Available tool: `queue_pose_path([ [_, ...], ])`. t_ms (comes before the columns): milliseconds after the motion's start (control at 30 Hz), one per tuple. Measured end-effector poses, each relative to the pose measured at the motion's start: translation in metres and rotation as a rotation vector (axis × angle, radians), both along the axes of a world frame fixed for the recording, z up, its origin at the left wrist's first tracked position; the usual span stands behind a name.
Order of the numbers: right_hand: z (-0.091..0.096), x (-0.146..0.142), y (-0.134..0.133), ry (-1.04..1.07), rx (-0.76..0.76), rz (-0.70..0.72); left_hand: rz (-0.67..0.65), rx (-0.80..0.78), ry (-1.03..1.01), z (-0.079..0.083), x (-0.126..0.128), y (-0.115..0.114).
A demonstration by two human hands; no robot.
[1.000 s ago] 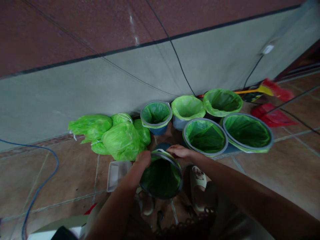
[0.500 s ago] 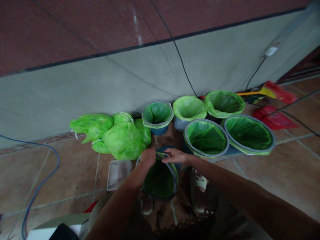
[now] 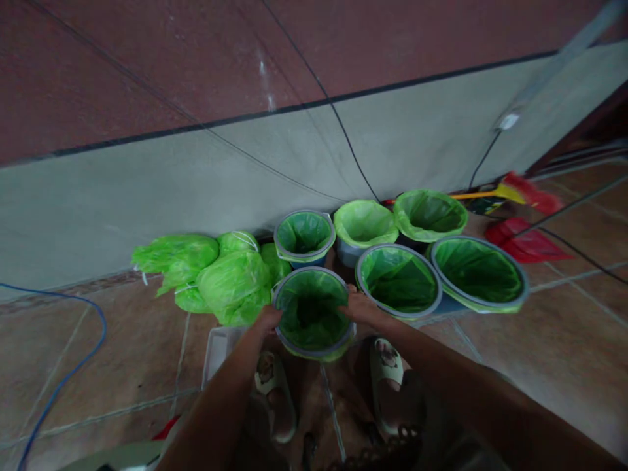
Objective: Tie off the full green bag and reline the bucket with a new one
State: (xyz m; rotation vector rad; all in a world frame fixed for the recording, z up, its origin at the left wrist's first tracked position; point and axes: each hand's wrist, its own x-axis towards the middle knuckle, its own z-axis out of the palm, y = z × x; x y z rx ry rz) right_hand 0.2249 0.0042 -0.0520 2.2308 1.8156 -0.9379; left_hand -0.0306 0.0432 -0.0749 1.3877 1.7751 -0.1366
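A round trash bin (image 3: pixel 314 341) with a grey rim and a green liner bag is in front of me, above my feet. My left hand (image 3: pixel 269 319) is closed on the left side of its rim. On the right side, my right hand (image 3: pixel 359 306) grips the rim, its thumb towards the inside. The fingers under the rim are partly hidden. The bag's edge is folded over the rim and hangs below it at the front. The inside of the bin is dark.
Lined bins stand close by: a small bin (image 3: pixel 305 237), a pale-lined bin (image 3: pixel 366 224), a back bin (image 3: pixel 430 212) and two grey-rimmed bins (image 3: pixel 398 281) (image 3: pixel 475 271). Green bags (image 3: pixel 235 281) and a plastic tray (image 3: pixel 216 347) lie left. A red dustpan (image 3: pixel 524 241) lies right.
The bin has moved forward and stands more upright, towards the small bin. My hands have gone from together at its far rim to its left and right sides.
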Motion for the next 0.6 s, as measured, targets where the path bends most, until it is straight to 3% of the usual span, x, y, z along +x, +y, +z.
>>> queue_pose_path([
  [167,-0.003,0.001,-0.001,-0.002,-0.005,0.034,0.243,-0.153,-0.233,-0.008,0.0,-0.012],
  [367,-0.01,0.005,0.0,-0.037,-0.015,0.026,0.337,-0.345,-0.437,-0.008,0.005,-0.018],
  [600,-0.009,0.006,0.0,-0.03,-0.003,0.018,0.398,-0.28,-0.524,-0.007,0.011,-0.017],
])
